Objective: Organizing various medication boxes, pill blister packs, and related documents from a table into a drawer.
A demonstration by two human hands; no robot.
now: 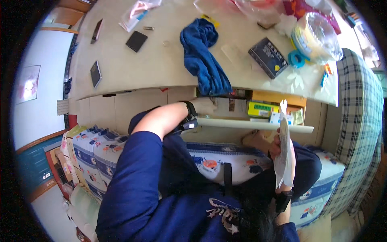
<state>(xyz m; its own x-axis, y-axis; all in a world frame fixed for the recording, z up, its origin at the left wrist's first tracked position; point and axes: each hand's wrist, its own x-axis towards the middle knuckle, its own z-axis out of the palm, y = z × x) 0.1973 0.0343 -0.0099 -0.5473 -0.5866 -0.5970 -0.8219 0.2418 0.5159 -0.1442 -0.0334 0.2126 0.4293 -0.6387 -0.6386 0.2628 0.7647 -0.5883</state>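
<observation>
my right hand (275,147) grips papers (285,155) | long axis crosses over drawer (242,124) front edge, nearer right corner | my left hand (205,106) by left corner, grip unclear

R grip (275,147) part. hid. behind papers (285,151); L grip (205,106) blurry; reddish bag (258,8) cut off.

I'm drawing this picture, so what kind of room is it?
Probably a living room at home: there's a flowery seat, an open drawer and a framed picture.
</observation>
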